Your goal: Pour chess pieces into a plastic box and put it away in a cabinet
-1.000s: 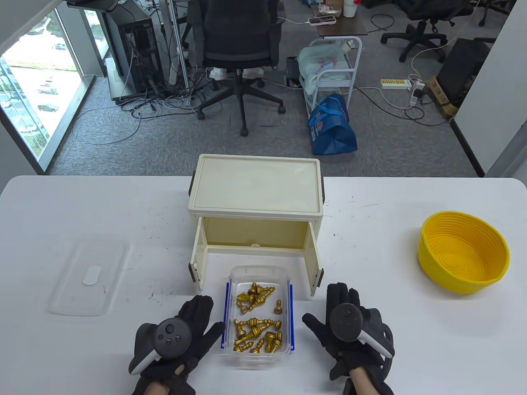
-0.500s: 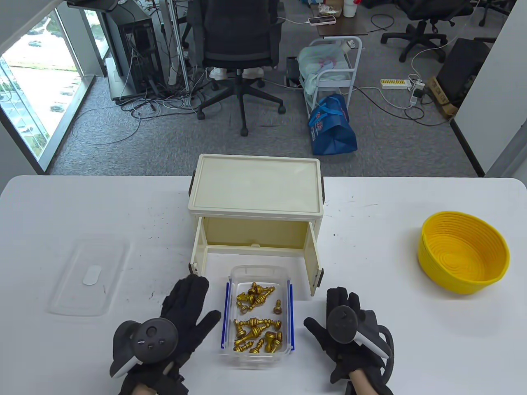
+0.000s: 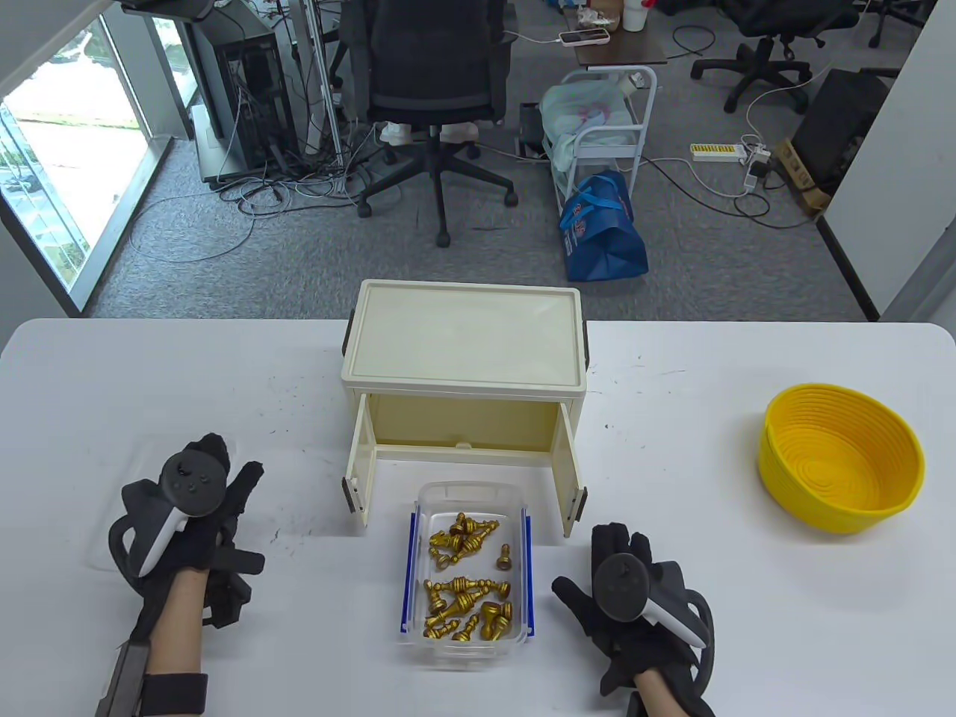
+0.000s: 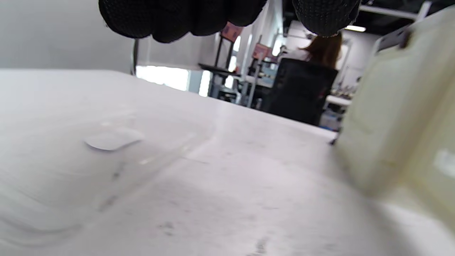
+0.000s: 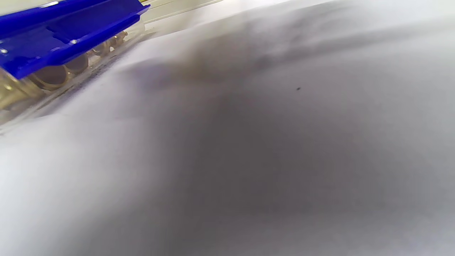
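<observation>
Empty-handed grip [image 3: 635,597] beside plastic box [image 3: 468,571], lengthwise toward cabinet [image 3: 463,351].

Table view bright, sharp, daylight thru window [image 3: 60,142] at left w/ bowed edges; left wrist view soft, cabinet [image 4: 398,117] blurred; right wrist view smeared, big grey shadow.

Bkgd: grey carpet floor [image 3: 709,246] w/ loose cables all over. Black office chair [image 3: 433,82] top centre, second one [image 3: 754,45] top right. PC tower [image 3: 250,97] on a stand at left, next to floor-to-ceiling window [image 3: 52,187], bright daylight. White trolley [image 3: 609,112] holding a plastic bag, blue bag [image 3: 601,228] at its foot. Small dark table [image 3: 616,37] behind it. Power strip [image 3: 717,152] on carpet, white wall [image 3: 896,157] at right
</observation>
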Demonstrator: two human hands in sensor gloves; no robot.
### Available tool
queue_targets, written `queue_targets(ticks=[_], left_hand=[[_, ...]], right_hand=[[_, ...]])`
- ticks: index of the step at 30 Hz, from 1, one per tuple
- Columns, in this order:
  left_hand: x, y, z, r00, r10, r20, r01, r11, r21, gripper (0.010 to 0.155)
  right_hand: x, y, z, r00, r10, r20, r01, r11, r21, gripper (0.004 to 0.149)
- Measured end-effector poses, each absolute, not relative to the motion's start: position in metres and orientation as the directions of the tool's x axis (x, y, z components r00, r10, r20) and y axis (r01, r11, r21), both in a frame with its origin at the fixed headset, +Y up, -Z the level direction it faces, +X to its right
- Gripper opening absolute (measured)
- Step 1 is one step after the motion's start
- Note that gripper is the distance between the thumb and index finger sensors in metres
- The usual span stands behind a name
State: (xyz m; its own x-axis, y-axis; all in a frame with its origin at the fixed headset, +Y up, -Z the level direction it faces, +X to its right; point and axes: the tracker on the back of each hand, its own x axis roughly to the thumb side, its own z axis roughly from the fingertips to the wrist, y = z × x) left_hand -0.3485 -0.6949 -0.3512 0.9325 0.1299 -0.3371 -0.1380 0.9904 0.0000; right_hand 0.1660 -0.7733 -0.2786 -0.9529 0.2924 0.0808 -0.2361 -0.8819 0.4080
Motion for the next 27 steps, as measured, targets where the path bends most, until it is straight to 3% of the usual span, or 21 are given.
queue_targets(ticks=[5,10,15,20,27], left_hand=[[-0.357,-0.731,-0.372,0.889,-0.105,-0.445,0.011,0.978,-0.208,0.069],[-0.360,-0.768,-0.386,0.822,-0.347,-0.452,0.189,0.914,-0.358,0.065],[-0.361,-0.776,-0.394,0.808,-0.358,-0.468,0.190,0.910,-0.367,0.056],[-0.350,-0.781,-0.400,0.797,-0.464,-0.387,0.337,0.873,-0.353,0.047],[-0.342,-0.781,-0.394,0.730,-0.586,-0.352,0.511,0.810,-0.289,0.045]], right_hand=[[0.167,-0.773,-0.278,-0.951,0.298,0.078,-0.241,-0.877,0.415,0.088],[0.171,-0.771,-0.277,-0.947,0.312,0.073,-0.259,-0.878,0.403,0.088],[0.173,-0.771,-0.278,-0.943,0.325,0.066,-0.273,-0.872,0.406,0.087],[0.173,-0.772,-0.278,-0.943,0.327,0.064,-0.273,-0.867,0.417,0.087],[0.175,-0.771,-0.278,-0.938,0.341,0.060,-0.288,-0.865,0.410,0.087]])
